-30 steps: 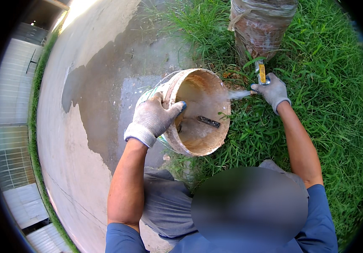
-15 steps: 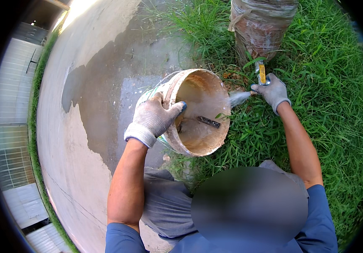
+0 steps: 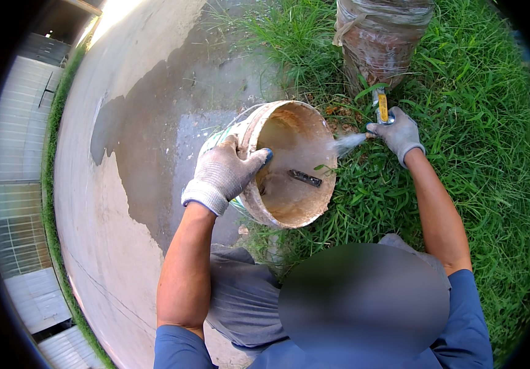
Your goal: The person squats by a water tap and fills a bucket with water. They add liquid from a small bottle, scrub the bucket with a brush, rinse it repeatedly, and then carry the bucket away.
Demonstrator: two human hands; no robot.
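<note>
A dirty white bucket (image 3: pixel 296 212) leans with its mouth toward the grass. My left hand (image 3: pixel 225 172), in a grey glove, is closed on its left rim, thumb inside. Within the bucket, a dark flat piece (image 3: pixel 305 178) sticks up near cloudy water, its lower end hidden. My gloved right hand (image 3: pixel 398 133) grips the tap (image 3: pixel 380 114), which has a yellow lever handle, with fingers closed around the valve. From its spout a spray of water (image 3: pixel 349 143) shoots left into the bucket.
Behind the tap stands a post wrapped in plastic film (image 3: pixel 383 46). Tall grass (image 3: pixel 480 160) grows on the right. Wet concrete (image 3: pixel 148 166) spreads to the left, bordered by a grass strip (image 3: pixel 48 184) and pale panels (image 3: pixel 22 123).
Water keeps spraying into the bucket. Both hands hold the same places, and the dark piece has barely shifted.
</note>
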